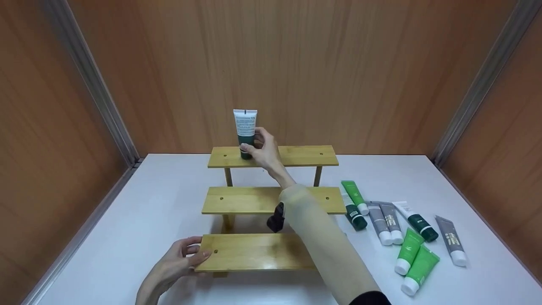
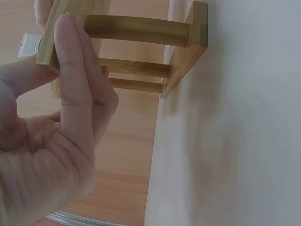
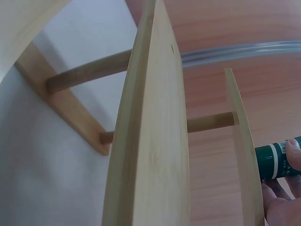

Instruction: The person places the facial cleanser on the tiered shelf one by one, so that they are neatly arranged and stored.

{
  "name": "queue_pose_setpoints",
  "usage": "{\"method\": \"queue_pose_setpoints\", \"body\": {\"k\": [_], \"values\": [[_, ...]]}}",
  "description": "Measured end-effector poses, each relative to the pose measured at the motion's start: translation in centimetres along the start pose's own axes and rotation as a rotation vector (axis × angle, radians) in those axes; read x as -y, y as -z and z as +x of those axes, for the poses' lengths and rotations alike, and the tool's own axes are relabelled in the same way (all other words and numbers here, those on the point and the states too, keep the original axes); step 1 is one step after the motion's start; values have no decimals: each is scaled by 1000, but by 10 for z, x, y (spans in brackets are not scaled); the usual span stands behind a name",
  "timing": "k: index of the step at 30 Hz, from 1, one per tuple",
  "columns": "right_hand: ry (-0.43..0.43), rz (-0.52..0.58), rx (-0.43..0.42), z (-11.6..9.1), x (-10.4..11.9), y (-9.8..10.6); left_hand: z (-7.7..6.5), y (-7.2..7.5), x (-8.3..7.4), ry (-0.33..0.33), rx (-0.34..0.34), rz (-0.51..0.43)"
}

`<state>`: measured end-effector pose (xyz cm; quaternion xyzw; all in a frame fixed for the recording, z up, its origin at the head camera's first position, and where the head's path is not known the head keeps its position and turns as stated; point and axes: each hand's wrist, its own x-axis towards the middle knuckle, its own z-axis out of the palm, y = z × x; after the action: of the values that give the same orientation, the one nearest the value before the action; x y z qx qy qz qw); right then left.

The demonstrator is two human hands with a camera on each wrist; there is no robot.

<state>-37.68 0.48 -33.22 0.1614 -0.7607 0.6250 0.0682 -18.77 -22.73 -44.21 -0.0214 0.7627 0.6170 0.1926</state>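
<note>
On my feed, the right hand grasped a white-and-green tube, upright, cap down on the top tier of the wooden stand; the left hand gripped the stand's lowest tier; other tubes lay right of the stand.

right arm stretched forward, right hand gripping far out, left hand pinching, lower and nearer

wood-grain back wall | wood-grain side walls | grey metal corner strips | white surface
</note>
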Motion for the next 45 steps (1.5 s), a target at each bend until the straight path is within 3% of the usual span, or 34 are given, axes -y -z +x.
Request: {"method": "queue_pose_setpoints", "body": {"k": [7, 14, 26, 33, 40, 45], "values": [[-3, -6, 10, 0, 1, -1, -1, 0, 0, -1, -5, 7], [19, -25, 18, -1, -1, 3, 3, 0, 0, -37, 71, -32], [50, 27, -2, -24, 9, 30, 5, 0, 1, -28, 64, -45], [141, 23, -40, -57, 9, 67, 5, 2, 4, -24, 67, -41], [281, -66, -172, -104, -13, 127, 6, 3, 5, -10, 56, -11], [211, -202, -283, -138, -41, 170, 6, 5, 5, -10, 80, -12]]}}
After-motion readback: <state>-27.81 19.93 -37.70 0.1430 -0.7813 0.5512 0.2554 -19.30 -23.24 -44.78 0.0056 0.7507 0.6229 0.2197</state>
